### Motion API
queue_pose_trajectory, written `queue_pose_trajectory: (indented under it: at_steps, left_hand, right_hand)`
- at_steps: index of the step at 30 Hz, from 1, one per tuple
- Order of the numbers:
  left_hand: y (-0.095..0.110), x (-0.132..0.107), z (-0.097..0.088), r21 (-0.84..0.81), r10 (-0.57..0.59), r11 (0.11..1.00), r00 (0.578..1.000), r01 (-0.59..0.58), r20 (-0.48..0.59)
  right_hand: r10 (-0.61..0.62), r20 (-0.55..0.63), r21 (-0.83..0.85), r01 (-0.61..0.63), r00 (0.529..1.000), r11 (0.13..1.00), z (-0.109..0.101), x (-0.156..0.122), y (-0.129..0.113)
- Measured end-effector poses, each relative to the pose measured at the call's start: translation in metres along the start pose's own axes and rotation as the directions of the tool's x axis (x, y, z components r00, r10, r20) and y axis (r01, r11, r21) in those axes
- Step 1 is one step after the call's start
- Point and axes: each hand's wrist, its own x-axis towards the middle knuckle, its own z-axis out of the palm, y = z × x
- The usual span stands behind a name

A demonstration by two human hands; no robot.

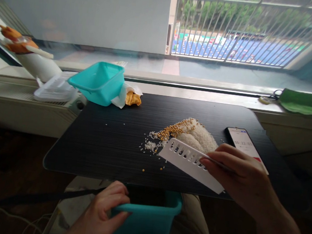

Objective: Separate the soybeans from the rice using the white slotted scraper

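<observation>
My right hand point(239, 173) grips a flat white plastic scraper point(195, 170) with a row of oval slots along its upper edge. The scraper is tilted at the near side of a heap of white rice point(200, 138). Yellow soybeans point(175, 129) lie along the heap's left and top, and loose grains and a few beans are scattered nearer the table edge. My left hand point(105, 208) is closed on the rim of a teal plastic bin point(146, 219) below the table's front edge. The inside of that bin is dark, so its contents cannot be made out.
A black table point(101, 141) stands before a window. Another teal bin point(100, 84) and a crumpled white-and-orange packet point(133, 97) sit at the back left. A phone showing a timer point(243, 142) lies on the right. Green cloth point(298, 101) and tape point(266, 100) rest on the sill.
</observation>
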Motion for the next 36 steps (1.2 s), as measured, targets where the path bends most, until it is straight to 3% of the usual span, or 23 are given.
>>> queue_pose_trajectory:
  at_steps: [6,11,14,17,21,24,28,33,36]
  left_hand:
    - [-0.002,-0.001,0.002,-0.025,0.012,1.000,1.000,-0.012,-0.012]
    - [-0.001,0.003,0.003,-0.032,0.049,0.998,0.999,-0.049,-0.002]
    - [-0.001,0.003,0.001,-0.014,0.070,0.997,0.997,-0.071,-0.021]
    - [-0.005,-0.002,-0.006,0.025,0.074,0.997,0.995,-0.073,-0.063]
    - [-0.016,-0.016,-0.026,0.101,0.052,0.994,0.994,-0.042,-0.095]
    - [-0.023,-0.025,-0.038,0.136,0.029,0.991,0.990,-0.010,-0.136]
    - [-0.024,-0.027,-0.037,0.135,0.035,0.991,0.991,-0.018,-0.127]
    - [-0.018,-0.018,-0.023,0.060,0.034,0.998,0.997,-0.030,-0.063]
    - [-0.015,-0.012,-0.016,0.028,0.007,1.000,1.000,-0.007,-0.024]
  right_hand:
    - [-0.009,0.083,0.066,0.004,0.997,0.998,0.000,-0.011,-0.005]
    - [0.013,0.245,0.151,-0.051,0.969,0.987,-0.003,-0.025,-0.014]
    - [0.011,0.248,0.187,-0.059,0.969,0.981,0.002,-0.021,-0.019]
    - [-0.031,0.177,0.186,-0.003,0.984,0.983,0.020,-0.003,-0.026]
    - [-0.122,0.186,0.194,0.086,0.975,0.977,0.055,0.024,-0.043]
    - [-0.197,0.221,0.201,0.154,0.955,0.968,0.068,0.032,-0.055]
    - [-0.201,0.235,0.203,0.154,0.951,0.967,0.054,0.027,-0.052]
    - [-0.092,0.016,0.052,0.091,0.996,0.994,0.026,0.019,-0.021]
    - [-0.045,-0.044,-0.041,0.043,0.998,0.998,0.021,0.018,-0.008]
